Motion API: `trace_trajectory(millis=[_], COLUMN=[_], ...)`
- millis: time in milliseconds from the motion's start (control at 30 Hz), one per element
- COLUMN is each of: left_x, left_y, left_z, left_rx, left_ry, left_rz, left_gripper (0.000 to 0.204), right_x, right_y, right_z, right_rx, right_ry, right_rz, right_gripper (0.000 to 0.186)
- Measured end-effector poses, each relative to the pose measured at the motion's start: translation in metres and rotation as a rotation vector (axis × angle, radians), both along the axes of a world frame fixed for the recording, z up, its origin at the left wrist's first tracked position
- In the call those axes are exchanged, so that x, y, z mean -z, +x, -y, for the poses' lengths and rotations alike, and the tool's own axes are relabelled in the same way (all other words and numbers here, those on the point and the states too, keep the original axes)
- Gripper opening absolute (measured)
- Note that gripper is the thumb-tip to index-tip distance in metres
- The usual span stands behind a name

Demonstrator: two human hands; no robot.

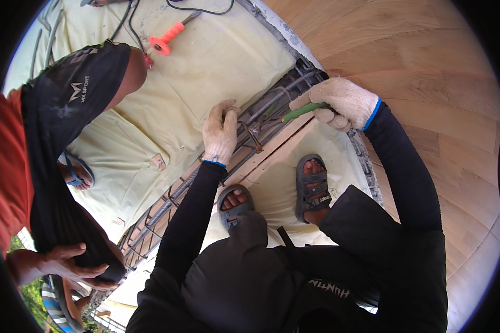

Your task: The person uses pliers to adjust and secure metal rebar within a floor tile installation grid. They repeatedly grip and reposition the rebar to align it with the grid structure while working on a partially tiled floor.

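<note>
My right hand (347, 102), in a pale knit glove with a blue cuff, is closed around a green-handled tool (305, 112). The tool slants down to the left over a rebar cage (178, 191); its working end is hard to make out. My left hand (221, 132), gloved the same way, is beside the far-left side of the bars with its fingers curled together. Whatever may be between those fingers is hidden. Rusty stirrups (254, 139) cross the long bars between my two hands.
A chisel with an orange guarded grip (169, 38) lies on the pale sheeting (205, 66), near a dark cable. At left another person in black shorts (66, 100) crouches, hand on a leg. A wood-patterned surface (428, 83) rises at right. My sandaled feet straddle a board.
</note>
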State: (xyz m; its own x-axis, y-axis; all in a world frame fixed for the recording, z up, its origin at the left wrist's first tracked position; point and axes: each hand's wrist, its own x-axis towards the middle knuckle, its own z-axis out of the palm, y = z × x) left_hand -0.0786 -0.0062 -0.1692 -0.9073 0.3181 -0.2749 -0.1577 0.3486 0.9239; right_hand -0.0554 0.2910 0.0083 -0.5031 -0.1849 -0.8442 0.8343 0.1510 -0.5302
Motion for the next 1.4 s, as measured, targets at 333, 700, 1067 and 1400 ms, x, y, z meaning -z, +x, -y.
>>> trace_trajectory(millis=[333,700,1067,1400], left_x=[-0.037,-0.084,-0.156,-0.182], left_y=[0.044,0.021,-0.061,-0.085], left_z=[-0.003,0.012,0.008,-0.008], left_rx=[0.171,0.735,1.863,1.723], left_ry=[0.456,0.359,-0.384,-0.460], left_rz=[0.176,-0.131,-1.357,-1.203], left_gripper=[0.069,0.043,0.034,0.017], right_x=[-0.091,0.010,0.065,0.101], right_y=[0.065,0.108,0.087,0.057], right_z=[0.005,0.096,0.135,0.149], right_rx=[0.210,0.201,-0.068,-0.045], right_ry=[-0.203,-0.526,-0.390,-0.531], right_rz=[-0.196,-0.258,-0.550,-0.734], right_gripper=[0.055,0.037,0.024,0.041])
